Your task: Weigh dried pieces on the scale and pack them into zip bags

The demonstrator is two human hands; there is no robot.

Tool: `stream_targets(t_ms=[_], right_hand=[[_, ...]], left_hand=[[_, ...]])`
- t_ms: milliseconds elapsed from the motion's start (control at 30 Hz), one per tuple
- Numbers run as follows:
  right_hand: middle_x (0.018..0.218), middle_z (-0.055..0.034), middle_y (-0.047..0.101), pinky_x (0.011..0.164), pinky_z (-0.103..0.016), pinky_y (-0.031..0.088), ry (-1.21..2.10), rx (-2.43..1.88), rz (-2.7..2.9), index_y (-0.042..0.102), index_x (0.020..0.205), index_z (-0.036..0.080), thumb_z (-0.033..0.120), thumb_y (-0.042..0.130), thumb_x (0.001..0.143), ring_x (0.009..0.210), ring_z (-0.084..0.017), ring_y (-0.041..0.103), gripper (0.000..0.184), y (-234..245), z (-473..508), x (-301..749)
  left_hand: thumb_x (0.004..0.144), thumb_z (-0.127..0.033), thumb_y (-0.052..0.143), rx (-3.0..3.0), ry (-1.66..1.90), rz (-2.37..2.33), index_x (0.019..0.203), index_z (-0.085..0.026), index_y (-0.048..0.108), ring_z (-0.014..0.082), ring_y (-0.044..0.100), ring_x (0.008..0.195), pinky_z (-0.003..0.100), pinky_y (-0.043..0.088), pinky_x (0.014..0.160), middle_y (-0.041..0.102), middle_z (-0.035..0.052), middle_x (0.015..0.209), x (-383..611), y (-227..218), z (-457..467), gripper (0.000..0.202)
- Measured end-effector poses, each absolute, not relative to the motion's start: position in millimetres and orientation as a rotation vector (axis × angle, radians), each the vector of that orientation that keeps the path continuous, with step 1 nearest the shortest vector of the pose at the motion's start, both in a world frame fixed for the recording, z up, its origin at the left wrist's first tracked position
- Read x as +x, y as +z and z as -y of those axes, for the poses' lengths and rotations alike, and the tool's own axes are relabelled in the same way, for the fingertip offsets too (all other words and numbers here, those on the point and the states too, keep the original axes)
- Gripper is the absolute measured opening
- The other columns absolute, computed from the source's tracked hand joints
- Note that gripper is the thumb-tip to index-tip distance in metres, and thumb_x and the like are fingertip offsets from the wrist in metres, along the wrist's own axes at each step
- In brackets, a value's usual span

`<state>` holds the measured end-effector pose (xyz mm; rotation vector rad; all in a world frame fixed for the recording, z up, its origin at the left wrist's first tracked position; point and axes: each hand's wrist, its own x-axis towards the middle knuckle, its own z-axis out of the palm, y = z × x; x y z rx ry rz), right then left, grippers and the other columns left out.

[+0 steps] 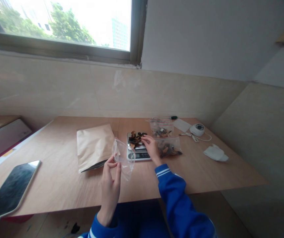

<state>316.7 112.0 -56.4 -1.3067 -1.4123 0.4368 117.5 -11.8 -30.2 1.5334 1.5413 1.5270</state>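
My left hand (pixel 110 183) pinches the edge of a small clear plastic bag (pixel 123 157) and holds it up just left of a small digital scale (pixel 138 150). Dark dried pieces (pixel 135 138) lie piled on the scale's platform. My right hand (pixel 151 147) reaches over the scale with its fingers curled down onto those pieces; whether it holds any is hidden. Two filled clear zip bags lie to the right of the scale, one near (pixel 169 148) and one farther back (pixel 162 129).
A brown kraft pouch (pixel 94 145) lies left of the scale on the wooden table (pixel 57 172). A phone (pixel 11 190) rests at the near left edge. At the right are a white round device with cable (pixel 197 129), a crumpled white tissue (pixel 215 153) and a pen (pixel 173 117).
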Motion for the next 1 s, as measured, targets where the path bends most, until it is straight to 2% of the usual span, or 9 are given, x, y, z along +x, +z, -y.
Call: stream_targets(t_ms=[167, 333, 467, 533, 633, 800, 1000], right_hand=[[0.108, -0.0141, 0.069, 0.09, -0.039, 0.052, 0.568, -1.196, 1.216, 0.071, 0.09, 0.013, 0.037, 0.063, 0.079, 0.099, -0.022, 0.065, 0.028, -39, -110, 317], [0.111, -0.0108, 0.069, 0.09, -0.037, 0.053, 0.789, -1.024, 1.236, 0.071, 0.092, 0.016, 0.037, 0.067, 0.076, 0.101, -0.022, 0.066, 0.027, 3, -77, 298], [0.119, -0.0059, 0.066, 0.093, -0.037, 0.052, 0.958, -0.926, 1.559, 0.07, 0.103, 0.022, 0.038, 0.064, 0.08, 0.107, -0.021, 0.063, 0.029, 33, -44, 278], [0.124, -0.0036, 0.064, 0.095, -0.035, 0.05, 0.93, -0.927, 1.671, 0.068, 0.108, 0.026, 0.038, 0.061, 0.083, 0.112, -0.02, 0.06, 0.029, 39, -37, 278], [0.12, -0.0038, 0.064, 0.092, -0.032, 0.049, 0.728, -1.012, 1.639, 0.069, 0.106, 0.026, 0.036, 0.053, 0.088, 0.113, -0.018, 0.059, 0.025, 28, -43, 296], [0.098, -0.0067, 0.065, 0.076, -0.033, 0.052, 0.428, -1.394, 1.598, 0.069, 0.098, 0.021, 0.026, 0.055, 0.084, 0.083, -0.018, 0.063, 0.021, -23, -63, 344], [0.093, -0.0049, 0.06, 0.081, -0.036, 0.05, 0.334, -1.517, 1.695, 0.068, 0.092, 0.021, 0.019, 0.061, 0.078, 0.089, -0.021, 0.06, 0.017, -59, -68, 359]], left_hand=[[0.087, -0.041, 0.051, 1.512, 1.515, -1.536, 0.085, -0.02, 0.051, 0.0259, 0.055, 0.115, 0.035, 0.049, 0.081, 0.057, 0.012, 0.128, 118, -29, 12, 0.021], [0.087, -0.04, 0.051, 1.513, 1.507, -1.51, 0.085, -0.02, 0.051, 0.0268, 0.054, 0.117, 0.035, 0.05, 0.079, 0.057, 0.013, 0.128, 121, -28, 12, 0.02], [0.088, -0.04, 0.05, 1.545, 1.482, -1.481, 0.086, -0.02, 0.052, 0.0268, 0.053, 0.12, 0.04, 0.047, 0.089, 0.056, 0.0133, 0.129, 124, -27, 12, 0.02], [0.088, -0.04, 0.051, 1.535, 1.501, -1.445, 0.087, -0.02, 0.052, 0.0258, 0.052, 0.121, 0.041, 0.044, 0.095, 0.055, 0.0132, 0.13, 123, -30, 11, 0.02], [0.088, -0.04, 0.051, 1.497, 1.524, -1.42, 0.087, -0.02, 0.052, 0.0255, 0.052, 0.121, 0.043, 0.041, 0.099, 0.055, 0.0139, 0.13, 118, -34, 10, 0.02], [0.087, -0.042, 0.053, 1.459, 1.526, -1.444, 0.084, -0.02, 0.051, 0.0265, 0.053, 0.121, 0.045, 0.042, 0.098, 0.057, 0.0142, 0.129, 113, -32, 12, 0.022], [0.086, -0.043, 0.053, 1.479, 1.536, -1.433, 0.083, -0.02, 0.052, 0.0268, 0.055, 0.118, 0.042, 0.046, 0.093, 0.059, 0.0142, 0.126, 119, -29, 17, 0.023]])
